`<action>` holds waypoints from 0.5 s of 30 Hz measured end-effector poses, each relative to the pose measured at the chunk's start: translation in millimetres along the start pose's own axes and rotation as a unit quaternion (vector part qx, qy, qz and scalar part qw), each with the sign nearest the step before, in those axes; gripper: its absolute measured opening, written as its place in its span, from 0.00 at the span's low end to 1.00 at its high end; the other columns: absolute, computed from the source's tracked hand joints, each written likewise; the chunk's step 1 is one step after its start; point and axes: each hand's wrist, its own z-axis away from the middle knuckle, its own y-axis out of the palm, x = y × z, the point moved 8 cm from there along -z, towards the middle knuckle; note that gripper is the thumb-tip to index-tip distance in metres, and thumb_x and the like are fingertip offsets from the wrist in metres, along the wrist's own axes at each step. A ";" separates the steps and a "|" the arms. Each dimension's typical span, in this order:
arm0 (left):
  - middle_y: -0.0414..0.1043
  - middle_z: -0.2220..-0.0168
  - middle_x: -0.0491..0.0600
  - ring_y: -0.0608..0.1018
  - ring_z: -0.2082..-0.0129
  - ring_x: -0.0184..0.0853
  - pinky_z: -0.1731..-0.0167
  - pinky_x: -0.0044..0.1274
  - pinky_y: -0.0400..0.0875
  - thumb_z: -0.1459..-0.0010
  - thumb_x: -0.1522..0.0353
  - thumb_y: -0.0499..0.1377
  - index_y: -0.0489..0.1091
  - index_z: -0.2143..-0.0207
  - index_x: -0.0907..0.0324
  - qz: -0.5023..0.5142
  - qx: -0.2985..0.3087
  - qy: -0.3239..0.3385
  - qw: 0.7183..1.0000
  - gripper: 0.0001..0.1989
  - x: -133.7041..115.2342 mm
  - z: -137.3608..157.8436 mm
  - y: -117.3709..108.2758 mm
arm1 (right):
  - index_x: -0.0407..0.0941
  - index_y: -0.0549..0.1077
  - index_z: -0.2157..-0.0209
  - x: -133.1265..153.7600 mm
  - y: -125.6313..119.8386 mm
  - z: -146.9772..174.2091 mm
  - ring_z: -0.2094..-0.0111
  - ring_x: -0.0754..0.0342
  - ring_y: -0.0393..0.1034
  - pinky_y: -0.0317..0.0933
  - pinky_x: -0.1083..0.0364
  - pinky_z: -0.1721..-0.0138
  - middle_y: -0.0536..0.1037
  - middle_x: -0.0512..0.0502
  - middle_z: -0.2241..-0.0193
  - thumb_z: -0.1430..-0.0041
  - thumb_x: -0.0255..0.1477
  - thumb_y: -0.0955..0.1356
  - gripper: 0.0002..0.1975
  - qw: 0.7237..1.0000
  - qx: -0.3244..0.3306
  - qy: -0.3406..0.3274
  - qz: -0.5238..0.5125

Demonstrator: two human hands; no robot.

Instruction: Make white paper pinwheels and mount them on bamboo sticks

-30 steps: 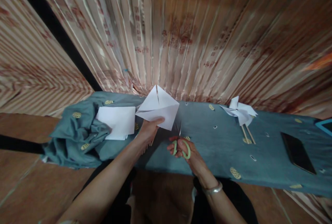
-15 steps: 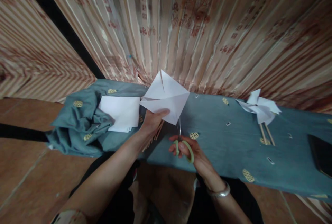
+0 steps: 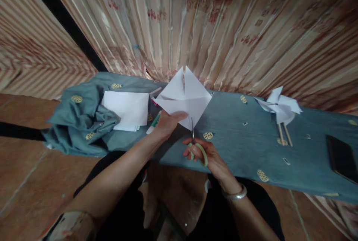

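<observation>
My left hand [image 3: 167,123] grips a square sheet of white paper [image 3: 192,103] by its lower left edge, thumb on top. The sheet is turned corner-up, with fold creases across it and slits running in from the top and left corners. My right hand [image 3: 203,151] holds scissors [image 3: 203,154] with light green handles, fingers through the loops. Their blades lie at the bottom corner of the sheet, pointing toward its middle. Under the sheet, a green and white tube [image 3: 153,122] shows beside my left hand.
A stack of white paper [image 3: 127,110] lies left on the teal cloth [image 3: 229,148], near bunched fabric. To the right are a white paper pinwheel [image 3: 279,105] with two wooden sticks [image 3: 285,135] and a dark phone [image 3: 341,159]. A patterned curtain [image 3: 195,28] hangs behind.
The sheet has turned and shifted slightly up and right. The scissor blades now overlap its bottom corner. Sticks seen beneath my left hand are now hidden, and the green tube has come into view.
</observation>
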 end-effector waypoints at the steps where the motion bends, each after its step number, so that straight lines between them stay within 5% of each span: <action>1: 0.78 0.69 0.50 0.77 0.69 0.38 0.60 0.31 0.72 0.67 0.70 0.70 0.74 0.74 0.63 0.000 0.001 0.003 1.000 0.13 -0.3 0.0 0.4 | 0.45 0.76 0.61 0.1 0.5 -0.3 0.74 0.55 0.69 0.62 0.57 0.75 0.78 0.48 0.74 0.50 0.46 0.72 0.21 1.000 0.002 -0.001 -0.001; 15: 0.78 0.70 0.50 0.79 0.68 0.39 0.59 0.32 0.73 0.66 0.70 0.69 0.74 0.73 0.63 -0.008 0.008 0.009 1.000 0.13 1.5 -1.5 -0.4 | 0.42 0.74 0.61 8.4 -1.2 -1.3 0.74 0.54 0.68 0.60 0.56 0.76 0.77 0.45 0.74 0.49 0.51 0.69 0.26 0.999 0.010 -0.003 0.051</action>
